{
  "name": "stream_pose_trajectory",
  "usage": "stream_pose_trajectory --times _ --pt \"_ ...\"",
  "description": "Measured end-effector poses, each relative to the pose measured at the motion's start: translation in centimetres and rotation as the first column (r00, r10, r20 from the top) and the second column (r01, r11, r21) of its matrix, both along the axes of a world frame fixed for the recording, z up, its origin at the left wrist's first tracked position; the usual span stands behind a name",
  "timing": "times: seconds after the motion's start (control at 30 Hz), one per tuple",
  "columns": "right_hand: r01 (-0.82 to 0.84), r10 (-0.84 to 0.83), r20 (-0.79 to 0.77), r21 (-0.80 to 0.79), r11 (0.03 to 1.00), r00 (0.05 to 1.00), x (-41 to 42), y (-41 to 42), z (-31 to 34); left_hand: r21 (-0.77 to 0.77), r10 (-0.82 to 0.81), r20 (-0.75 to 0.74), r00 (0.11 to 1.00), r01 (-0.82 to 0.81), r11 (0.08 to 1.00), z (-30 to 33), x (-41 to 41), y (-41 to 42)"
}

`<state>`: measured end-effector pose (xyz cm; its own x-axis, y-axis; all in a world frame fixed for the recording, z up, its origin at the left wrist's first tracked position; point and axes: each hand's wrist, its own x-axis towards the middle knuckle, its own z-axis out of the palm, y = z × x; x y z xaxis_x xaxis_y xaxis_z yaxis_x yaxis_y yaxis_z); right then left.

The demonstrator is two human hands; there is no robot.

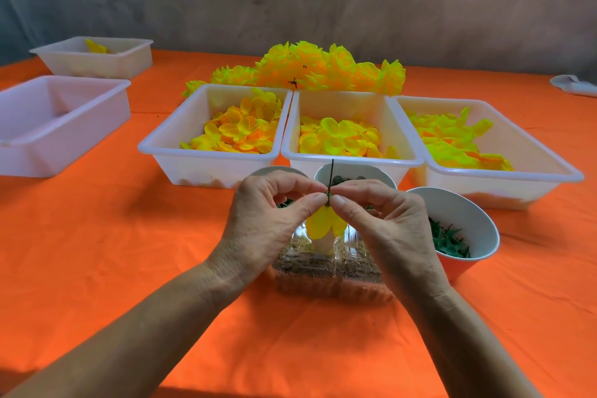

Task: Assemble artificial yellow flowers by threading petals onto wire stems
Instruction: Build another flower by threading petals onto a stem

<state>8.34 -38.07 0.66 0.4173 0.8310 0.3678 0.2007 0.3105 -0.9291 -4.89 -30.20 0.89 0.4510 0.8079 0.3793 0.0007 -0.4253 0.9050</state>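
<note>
At the near edge, six o'clock: two bare forearms reach in over the orange tablecloth (97, 236), meeting at centre.
Left hand (265, 223): thumb and forefinger curled in a pinch on the small green collar at the top of the yellow petal (326, 224), the other fingers arched clear.
Right hand (384, 223): mirrors it, pinching the same spot from three o'clock; probably two pinches so one steadies while the other seats the piece.
Wire stem (331, 176): dark, thin, long axis near upright, free end pointing to twelve o'clock, rising out of the pinch; the petal hangs below toward six o'clock, so the flower looks to be built head-down.
Clear tray (329, 271): directly under the hands, brownish bits inside; contents unclear.
Paper cups: one at three o'clock (465, 229) holds green leaf-like parts, another (355, 173) behind the fingers, a third mostly hidden; I judge they sit close for quick reach.
Petal bins: left (213, 136), middle (349, 139), right (484, 145), side by side at twelve o'clock, apparently sorted by petal.
Spare bins (61, 126): ten o'clock, nearly bare.
Finished flowers (310, 69): heaped farthest back.
</note>
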Motion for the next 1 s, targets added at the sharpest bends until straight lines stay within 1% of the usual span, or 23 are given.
stream_pose_trajectory --times 0.13,0.23,0.3,0.53,0.7,0.8,0.9,1.0 --pt "0.0 0.0 0.018 0.012 1.0 1.0 0.0 0.3 -0.2 0.093 0.06 -0.061 0.996 -0.054 0.994 0.0 0.2 0.1" --pt "-0.007 0.006 0.066 0.003 1.0 0.998 0.1 0.3 -0.3 0.125 0.071 -0.095 0.993 -0.059 0.99 0.0 0.3 0.2" --pt "-0.01 0.01 0.076 -0.003 1.0 0.997 0.0 0.2 -0.4 0.119 0.061 -0.103 0.993 -0.049 0.992 -0.1 0.3 0.2" --pt "-0.03 0.03 0.011 -0.033 0.999 0.999 0.2 -0.1 -0.6 0.059 0.049 -0.075 0.996 -0.045 0.997 -0.4 0.2 0.1" --pt "-0.02 0.02 -0.001 0.007 1.0 1.0 0.3 0.2 -0.7 0.047 0.044 -0.039 0.998 -0.042 0.998 -0.7 0.0 -0.1" --pt "-0.016 0.016 0.03 0.01 1.0 0.999 0.6 0.6 -1.0 0.098 0.038 -0.042 0.998 -0.034 0.995 -0.6 0.2 0.2" --pt "-0.031 0.029 0.058 0.026 0.999 0.998 0.8 0.8 -1.4 0.212 0.014 -0.072 0.997 0.002 0.977 -0.7 0.3 0.6" --pt "-0.02 0.016 0.092 0.043 0.999 0.996 0.9 0.9 -1.7 0.288 0.017 -0.078 0.997 0.007 0.958 -0.9 0.2 0.9"
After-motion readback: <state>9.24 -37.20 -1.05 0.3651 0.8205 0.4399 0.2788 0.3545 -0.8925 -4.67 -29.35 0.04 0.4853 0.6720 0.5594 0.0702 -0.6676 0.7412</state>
